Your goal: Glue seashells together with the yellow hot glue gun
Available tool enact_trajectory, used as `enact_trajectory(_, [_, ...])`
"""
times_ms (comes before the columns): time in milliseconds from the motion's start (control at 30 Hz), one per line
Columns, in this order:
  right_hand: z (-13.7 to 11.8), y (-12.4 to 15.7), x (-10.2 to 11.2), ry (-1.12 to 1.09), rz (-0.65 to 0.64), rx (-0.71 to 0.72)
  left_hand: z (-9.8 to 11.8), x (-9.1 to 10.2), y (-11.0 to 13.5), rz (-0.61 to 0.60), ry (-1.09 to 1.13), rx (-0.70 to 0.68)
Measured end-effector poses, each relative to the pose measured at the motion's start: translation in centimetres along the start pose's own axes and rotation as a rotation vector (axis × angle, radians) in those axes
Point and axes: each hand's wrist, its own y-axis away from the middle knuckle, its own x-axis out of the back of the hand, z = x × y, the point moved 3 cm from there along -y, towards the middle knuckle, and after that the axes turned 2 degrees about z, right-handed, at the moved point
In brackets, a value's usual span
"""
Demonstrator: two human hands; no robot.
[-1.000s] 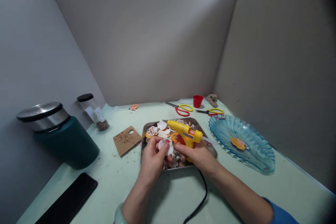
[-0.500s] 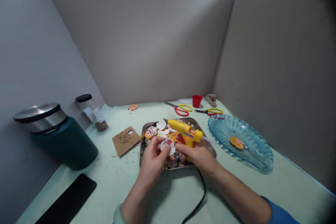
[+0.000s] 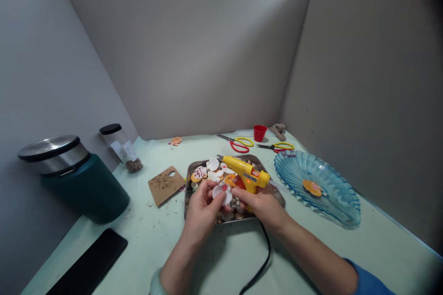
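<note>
Over the metal tray (image 3: 186, 209), my left hand (image 3: 203, 206) pinches a white shell-like disc (image 3: 227, 198) with a small red spot (image 3: 224, 187) on it. My right hand (image 3: 263, 203) is wrapped round a yellow glue gun (image 3: 247, 173), its nozzle pointing up and to the left. The thumb and fingertips of my right hand come close to the disc's right edge; whether they touch it I cannot tell. White, orange and speckled pieces (image 3: 200, 173) lie in the tray beneath, with small pebbles or shells. A black cord (image 3: 265, 262) runs toward me below the tray.
A blue glass dish (image 3: 332, 189) holding an orange piece (image 3: 312, 187) stands to the right. Behind lie two pairs of scissors (image 3: 238, 143) and a red cup (image 3: 260, 133). On the left are a cardboard piece (image 3: 164, 189), a jar (image 3: 121, 147), a teal flask (image 3: 86, 189) and a black phone (image 3: 92, 265).
The glue gun has shifted slightly right in my right hand's grip. The red spot on the disc shows more fully. My left hand is nearly still.
</note>
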Motion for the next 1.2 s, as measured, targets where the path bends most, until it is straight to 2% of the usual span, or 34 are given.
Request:
enact_trajectory(233, [0.18, -0.22, 0.09, 0.012, 0.007, 0.028, 0.22, 0.09, 0.25, 0.027, -0.007, 0.026])
enact_trajectory(400, [-0.14, -0.03, 0.05, 0.019, 0.016, -0.018, 0.33, 0.26, 0.24, 0.076, 0.011, 0.040])
enact_trajectory(933, [-0.02, -0.11, 0.01, 0.010, 0.028, -0.006, -0.25, 0.31, 0.07, 0.009, -0.059, -0.004])
enact_trajectory(1200, [-0.08, -0.21, 0.18, 0.008, 0.041, 0.025, 0.14, 0.07, 0.14, 0.014, -0.068, 0.008])
